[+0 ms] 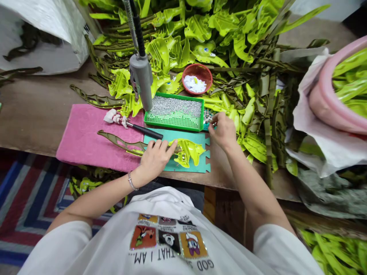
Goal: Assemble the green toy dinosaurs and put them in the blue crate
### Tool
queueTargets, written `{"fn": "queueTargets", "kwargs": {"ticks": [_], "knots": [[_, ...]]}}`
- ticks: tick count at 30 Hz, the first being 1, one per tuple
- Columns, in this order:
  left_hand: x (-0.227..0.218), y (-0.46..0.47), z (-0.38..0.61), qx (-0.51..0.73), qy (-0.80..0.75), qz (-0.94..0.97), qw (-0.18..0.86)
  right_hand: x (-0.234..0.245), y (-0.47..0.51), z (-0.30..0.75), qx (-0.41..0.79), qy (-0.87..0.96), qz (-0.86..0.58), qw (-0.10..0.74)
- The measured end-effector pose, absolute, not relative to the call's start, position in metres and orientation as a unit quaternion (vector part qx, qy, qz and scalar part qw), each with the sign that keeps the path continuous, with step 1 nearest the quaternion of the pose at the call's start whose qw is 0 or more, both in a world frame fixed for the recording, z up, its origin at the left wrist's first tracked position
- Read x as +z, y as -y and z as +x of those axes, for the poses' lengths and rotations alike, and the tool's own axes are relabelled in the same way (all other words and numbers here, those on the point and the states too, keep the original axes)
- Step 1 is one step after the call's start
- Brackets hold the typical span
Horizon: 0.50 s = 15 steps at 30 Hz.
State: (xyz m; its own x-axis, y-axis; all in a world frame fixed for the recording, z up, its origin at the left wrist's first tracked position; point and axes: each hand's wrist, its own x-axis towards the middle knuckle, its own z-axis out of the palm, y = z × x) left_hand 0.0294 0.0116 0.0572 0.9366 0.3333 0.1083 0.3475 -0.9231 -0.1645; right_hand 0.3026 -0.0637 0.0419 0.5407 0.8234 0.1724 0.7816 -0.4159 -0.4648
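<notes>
1 lime-and-brown plastic part [187, 152] in left hand [156, 157]

left hand [156, 157] lies palm-down, right hand [225, 131] curls, apparently pinching.

- On my feed, the left hand [156, 154] lies across a brown-and-lime plastic piece [187, 150], touching it.
- I see the right hand [223, 130] at a small teal tray [207, 127] of discs, fingertips drawn together; any grip I can't make out.
- Just beside it, I have 1 green basket [172, 123] of silver bits.
- 1 black-handled tool [147, 131] spans pink cloth [83, 137] and teal mat [205, 166].
</notes>
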Motion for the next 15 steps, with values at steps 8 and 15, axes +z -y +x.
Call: {"fn": "queueTargets", "kwargs": {"ticks": [8,15], "knots": [[0.059,-0.012,0.03,-0.03,0.17,-0.982,0.075,0.097,0.092,0.226,0.38,0.591,-0.642,0.306],[0.049,-0.005,0.025,-0.017,0.177,-0.983,0.051,0.082,0.086,0.207,0.344,0.593,-0.697,0.21]]}}
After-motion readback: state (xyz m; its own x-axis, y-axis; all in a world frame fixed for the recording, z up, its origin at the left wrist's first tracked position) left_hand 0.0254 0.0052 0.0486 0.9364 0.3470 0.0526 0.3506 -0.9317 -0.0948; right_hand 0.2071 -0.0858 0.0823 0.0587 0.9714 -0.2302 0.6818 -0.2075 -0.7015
